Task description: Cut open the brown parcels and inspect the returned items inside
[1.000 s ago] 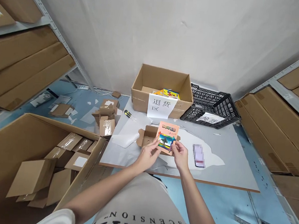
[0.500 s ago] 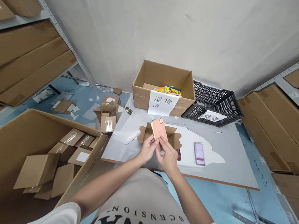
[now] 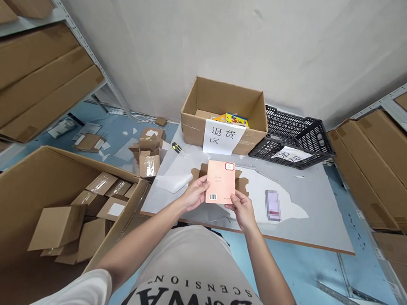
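Both my hands hold a thin salmon-pink book (image 3: 221, 181) upright over the white tabletop (image 3: 317, 214), its back cover with a barcode facing me. My left hand (image 3: 196, 193) grips its left edge and my right hand (image 3: 243, 209) grips its lower right corner. Right behind the book lies a small opened cardboard mailer (image 3: 240, 182), mostly hidden by it.
A labelled cardboard box (image 3: 223, 114) holding a colourful book and a black plastic crate (image 3: 292, 139) stand at the table's far edge. A phone (image 3: 272, 205) lies right of my hands, a yellow-black cutter (image 3: 176, 148) left. A large carton (image 3: 48, 207) of small parcels stands at my left; shelving flanks both sides.
I have turned the book over: a second ago its picture cover faced me, half a second ago it was edge-on, now the back cover with the barcode shows.
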The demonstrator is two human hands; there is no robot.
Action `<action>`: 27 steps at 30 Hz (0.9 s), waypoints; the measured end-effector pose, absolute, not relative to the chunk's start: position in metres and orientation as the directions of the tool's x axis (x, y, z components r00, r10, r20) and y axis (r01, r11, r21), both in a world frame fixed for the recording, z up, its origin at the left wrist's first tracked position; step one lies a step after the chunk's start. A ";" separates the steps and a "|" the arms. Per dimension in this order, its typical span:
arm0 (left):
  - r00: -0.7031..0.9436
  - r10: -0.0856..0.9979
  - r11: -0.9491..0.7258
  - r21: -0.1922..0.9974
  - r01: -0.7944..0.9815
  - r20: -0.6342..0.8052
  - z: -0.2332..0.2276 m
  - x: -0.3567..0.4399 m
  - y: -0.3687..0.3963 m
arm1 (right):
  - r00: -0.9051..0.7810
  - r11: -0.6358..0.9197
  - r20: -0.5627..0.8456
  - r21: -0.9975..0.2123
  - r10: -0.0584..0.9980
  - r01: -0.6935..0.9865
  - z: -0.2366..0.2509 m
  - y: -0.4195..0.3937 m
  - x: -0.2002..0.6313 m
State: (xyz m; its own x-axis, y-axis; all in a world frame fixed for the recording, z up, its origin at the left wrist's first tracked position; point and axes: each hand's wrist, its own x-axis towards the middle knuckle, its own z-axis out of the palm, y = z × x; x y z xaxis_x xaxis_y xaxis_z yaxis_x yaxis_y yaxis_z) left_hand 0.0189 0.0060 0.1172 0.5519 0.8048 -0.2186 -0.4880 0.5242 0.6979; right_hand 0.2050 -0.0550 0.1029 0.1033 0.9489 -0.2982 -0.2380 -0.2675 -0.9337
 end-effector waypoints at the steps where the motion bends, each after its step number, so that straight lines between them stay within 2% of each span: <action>1: 0.555 0.803 0.524 0.703 -0.482 -0.218 0.116 0.019 0.006 | 0.114 -0.270 -0.306 -0.927 0.945 -0.259 0.102 -0.056 0.204; 16: 0.484 0.835 0.483 0.768 -0.420 -0.261 0.110 0.019 0.006 | 0.205 -0.215 -0.288 -0.924 0.936 -0.315 0.106 -0.058 0.203; 21: 0.285 0.936 0.307 0.876 -0.371 -0.207 0.110 0.019 -0.002 | 0.301 -0.184 -0.241 -0.961 0.923 -0.206 0.110 -0.055 0.208; 24: 0.329 0.934 0.241 0.925 -0.293 -0.139 0.117 0.026 -0.013 | 0.346 -0.153 -0.186 -0.981 0.920 -0.121 0.112 -0.054 0.206; 27: 0.422 0.896 0.272 0.920 -0.281 -0.136 0.123 0.035 -0.024 | 0.363 -0.109 -0.108 -0.994 0.926 -0.018 0.114 -0.055 0.198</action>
State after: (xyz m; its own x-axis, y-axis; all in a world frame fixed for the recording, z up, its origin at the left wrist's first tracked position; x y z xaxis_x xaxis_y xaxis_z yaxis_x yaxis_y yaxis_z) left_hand 0.0348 -0.0244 0.1230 0.4222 0.8963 -0.1359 -0.2814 0.2721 0.9202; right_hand 0.1982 -0.0554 0.1137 0.3625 0.9257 -0.1081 -0.0179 -0.1091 -0.9939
